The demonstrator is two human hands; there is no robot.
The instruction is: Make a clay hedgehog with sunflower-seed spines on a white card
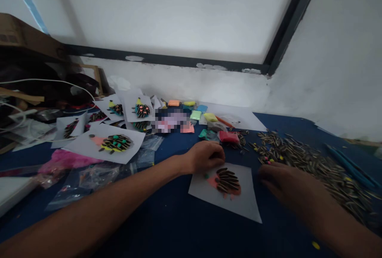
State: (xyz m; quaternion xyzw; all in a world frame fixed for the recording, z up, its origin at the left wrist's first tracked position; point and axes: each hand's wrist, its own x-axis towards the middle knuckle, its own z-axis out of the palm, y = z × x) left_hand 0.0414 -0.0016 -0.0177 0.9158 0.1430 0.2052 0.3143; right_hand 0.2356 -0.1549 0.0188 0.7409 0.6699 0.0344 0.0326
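Note:
A white paper sheet (238, 206) lies on the blue table in front of me. On it is a clay hedgehog (213, 181) with a pink face, a green nose and rows of striped sunflower seeds (228, 180) as spines. My left hand (205, 157) rests with curled fingers at the sheet's upper left edge; whatever is in them is hidden. Right of the sheet, my right hand (280, 178) is at the near edge of a large pile of sunflower seeds (313, 162). Its fingers are dark and blurred, so their grip does not show.
Finished hedgehog sheets (135, 156) lie at the left, near plastic bags (98, 176) and pink material (70, 160). Clay packets, including a red one (229, 137), sit beyond my left hand. Blue tweezer-like strips (352, 166) lie at the right. A wall (185, 87) bounds the back.

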